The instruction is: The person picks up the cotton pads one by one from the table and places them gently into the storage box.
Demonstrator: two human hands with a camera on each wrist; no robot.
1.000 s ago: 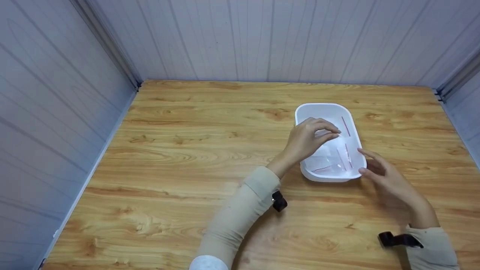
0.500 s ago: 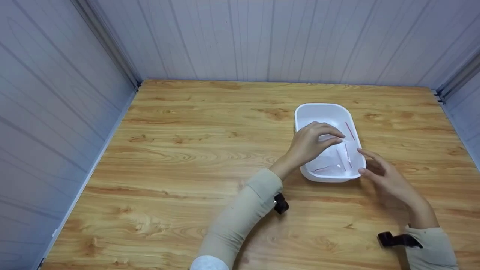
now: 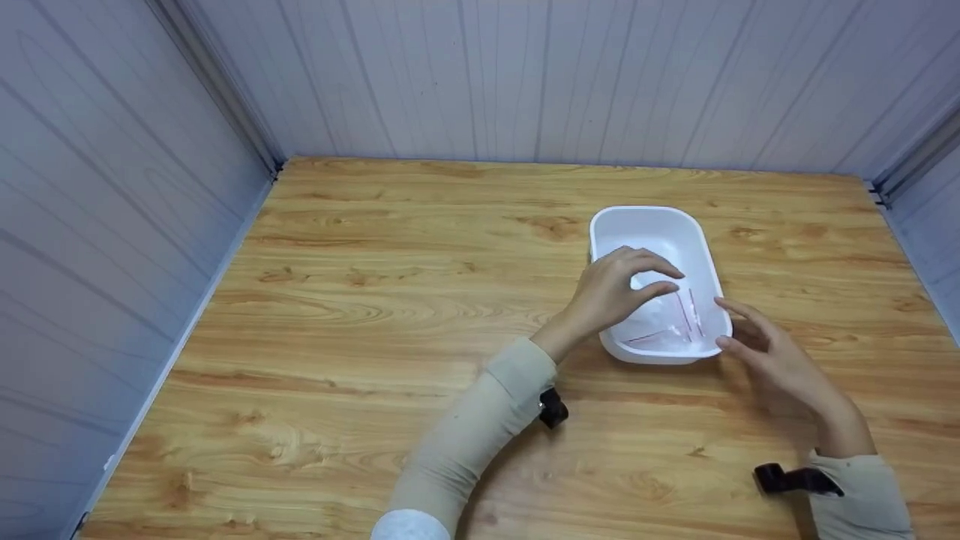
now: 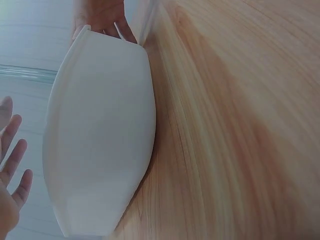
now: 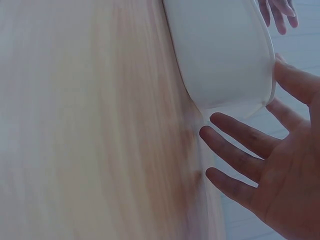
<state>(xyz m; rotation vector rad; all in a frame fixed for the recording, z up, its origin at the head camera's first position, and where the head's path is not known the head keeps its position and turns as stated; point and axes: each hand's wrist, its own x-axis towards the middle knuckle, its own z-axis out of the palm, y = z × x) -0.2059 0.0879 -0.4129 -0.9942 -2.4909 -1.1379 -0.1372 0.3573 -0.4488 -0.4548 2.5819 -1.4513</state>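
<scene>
A white plastic basin [image 3: 651,219] stands right of centre on the wooden table. Inside it lie several thin clear plastic bags [image 3: 679,330] with red lines along an edge. My left hand [image 3: 619,289] hovers over the basin's left side, its thumb and forefinger apart with nothing between them. In the left wrist view, the fingers [image 4: 15,157] of that hand are spread above the rim. My right hand [image 3: 776,356] touches the basin's near right corner with thumb and forefinger. Its other fingers [image 5: 235,150] stretch out straight beside the basin in the right wrist view.
The wood-grain table [image 3: 360,337] extends far to the left of the basin. Pale panelled walls [image 3: 495,82] enclose it at the back and sides. Black camera mounts [image 3: 553,409] sit at both sleeve cuffs.
My left hand was pinching a clear bag over the basin and lowered it slightly; now its finger and thumb have parted and the bag is released. The right hand has stayed at the rim.
</scene>
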